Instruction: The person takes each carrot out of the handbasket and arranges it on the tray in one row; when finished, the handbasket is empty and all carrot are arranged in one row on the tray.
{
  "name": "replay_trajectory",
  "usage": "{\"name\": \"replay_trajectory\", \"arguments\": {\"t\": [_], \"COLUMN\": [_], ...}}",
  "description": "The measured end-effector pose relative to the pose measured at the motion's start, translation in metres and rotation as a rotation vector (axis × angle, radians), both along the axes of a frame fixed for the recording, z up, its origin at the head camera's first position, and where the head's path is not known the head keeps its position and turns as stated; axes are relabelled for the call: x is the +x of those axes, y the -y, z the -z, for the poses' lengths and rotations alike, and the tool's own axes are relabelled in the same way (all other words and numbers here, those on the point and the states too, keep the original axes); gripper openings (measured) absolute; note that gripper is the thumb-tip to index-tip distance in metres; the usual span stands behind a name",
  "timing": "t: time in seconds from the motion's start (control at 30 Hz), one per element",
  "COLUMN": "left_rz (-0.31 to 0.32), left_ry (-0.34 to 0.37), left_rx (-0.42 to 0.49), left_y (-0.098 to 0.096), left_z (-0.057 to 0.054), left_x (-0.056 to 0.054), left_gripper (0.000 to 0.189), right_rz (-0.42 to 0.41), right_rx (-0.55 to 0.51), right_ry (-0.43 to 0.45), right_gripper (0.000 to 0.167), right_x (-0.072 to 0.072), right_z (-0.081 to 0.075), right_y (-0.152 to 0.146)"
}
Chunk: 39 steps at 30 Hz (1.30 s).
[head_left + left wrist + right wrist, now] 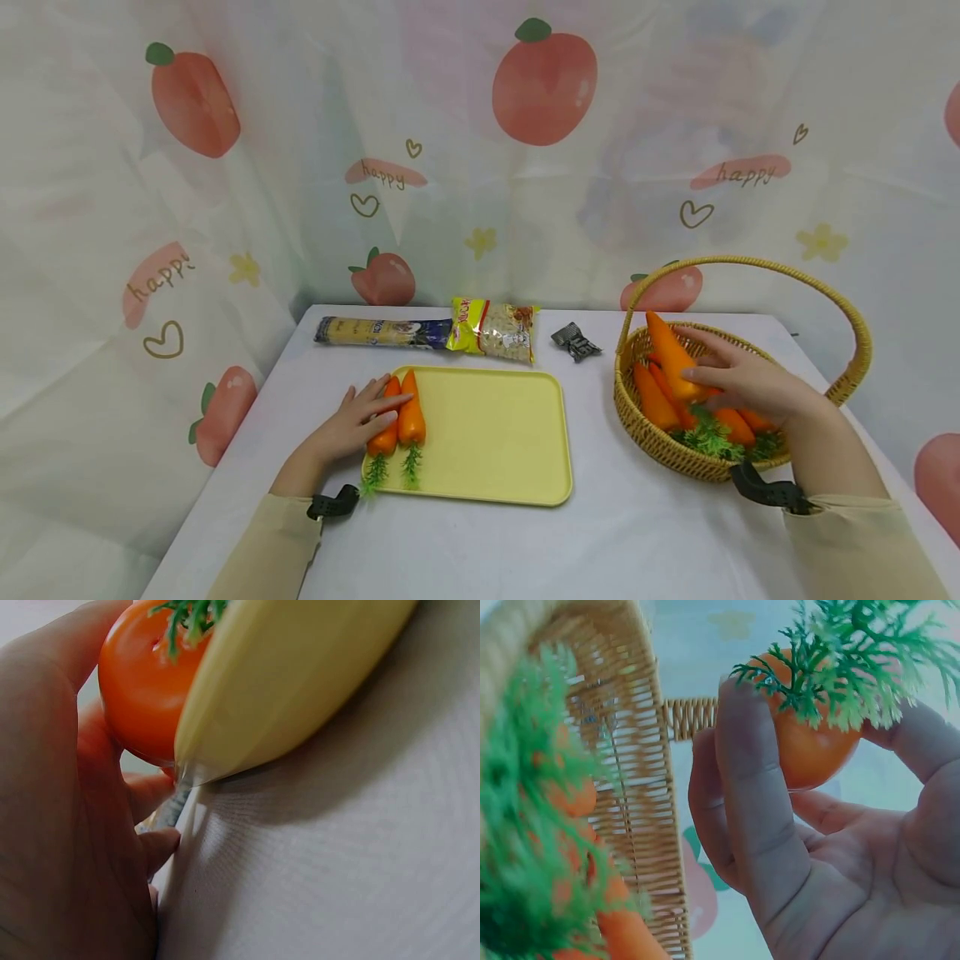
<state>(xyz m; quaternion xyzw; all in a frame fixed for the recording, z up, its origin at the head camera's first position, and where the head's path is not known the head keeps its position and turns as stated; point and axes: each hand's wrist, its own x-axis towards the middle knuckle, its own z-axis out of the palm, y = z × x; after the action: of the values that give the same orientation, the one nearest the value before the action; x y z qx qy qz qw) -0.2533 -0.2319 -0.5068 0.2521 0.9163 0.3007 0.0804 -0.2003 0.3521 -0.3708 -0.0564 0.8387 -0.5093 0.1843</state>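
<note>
While our right hand [750,382] pinches a carrot [670,357] over the basket [651,435], its long axis slanting tip up and away, the handle [857,333] nearby, our left hand [354,421] lies loosely across two carrots [412,423] on the tray [495,442].

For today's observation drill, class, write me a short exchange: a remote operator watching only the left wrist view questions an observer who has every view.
Operator: I see the left hand beside an orange carrot at the edge of a yellow tray. Is that carrot alone there?
Observer: No, the head view shows a second carrot lying just to the right of it on the tray.
Operator: And the right hand? I get nothing of it.
Observer: It grips a third carrot near its thick, leafy end.
</note>
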Motion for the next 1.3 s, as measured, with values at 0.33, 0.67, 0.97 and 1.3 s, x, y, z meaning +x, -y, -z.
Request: {"name": "replay_trajectory", "arguments": {"t": [0.33,0.67,0.97,1.3], "left_rz": [-0.018,-0.033,-0.029,-0.02], "left_ry": [0.03,0.034,0.026,0.015], "left_rx": [-0.02,-0.02,-0.025,-0.004], "left_y": [0.0,0.0,0.0,0.0], "left_z": [0.001,0.001,0.0,-0.001], "left_x": [-0.002,0.0,0.0,0.0], "left_gripper": [0.047,0.047,0.046,0.046], "right_rz": [-0.03,-0.14,-0.148,-0.187], "right_rx": [-0.064,-0.098,-0.006,-0.117], "right_ry": [0.041,0.072,0.068,0.142], "right_gripper": [0.089,0.091,0.091,0.093], "right_x": [0.013,0.019,0.008,-0.017], "right_z": [-0.001,0.004,0.016,0.029], "right_y": [0.018,0.044,0.073,0.119]}}
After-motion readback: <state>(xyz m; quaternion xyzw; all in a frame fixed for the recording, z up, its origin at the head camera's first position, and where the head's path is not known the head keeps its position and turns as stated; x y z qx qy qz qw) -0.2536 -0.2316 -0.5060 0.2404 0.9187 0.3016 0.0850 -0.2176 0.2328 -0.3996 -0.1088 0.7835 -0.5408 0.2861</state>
